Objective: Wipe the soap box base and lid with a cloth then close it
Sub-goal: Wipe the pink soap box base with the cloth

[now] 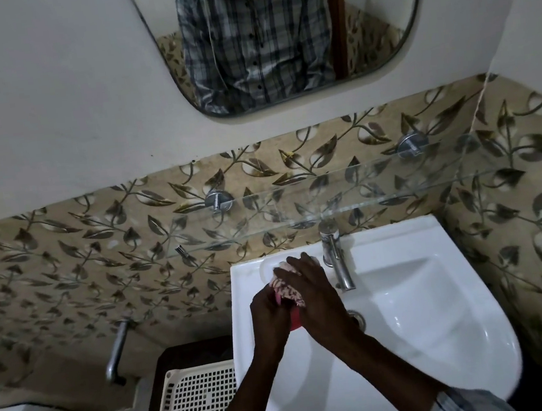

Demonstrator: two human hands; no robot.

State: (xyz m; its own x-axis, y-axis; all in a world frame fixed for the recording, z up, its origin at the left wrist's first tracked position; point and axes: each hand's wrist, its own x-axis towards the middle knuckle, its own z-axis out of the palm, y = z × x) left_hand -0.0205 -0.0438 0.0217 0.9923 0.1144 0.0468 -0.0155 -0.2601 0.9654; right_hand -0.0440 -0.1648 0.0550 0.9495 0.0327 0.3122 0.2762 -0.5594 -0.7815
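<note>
Both hands meet over the left rim of the white sink (445,320). My left hand (269,317) grips a red soap box piece (295,322), of which only a small red edge shows between the hands; I cannot tell whether it is the base or the lid. My right hand (313,288) presses a patterned pink-and-white cloth (287,289) against that piece. The rest of the soap box is hidden or out of sight.
A chrome tap (337,262) stands just right of the hands. A glass shelf (346,193) juts from the leaf-patterned tiles above. A white perforated basket (197,399) sits on a dark stand left of the sink. A mirror (277,35) hangs above.
</note>
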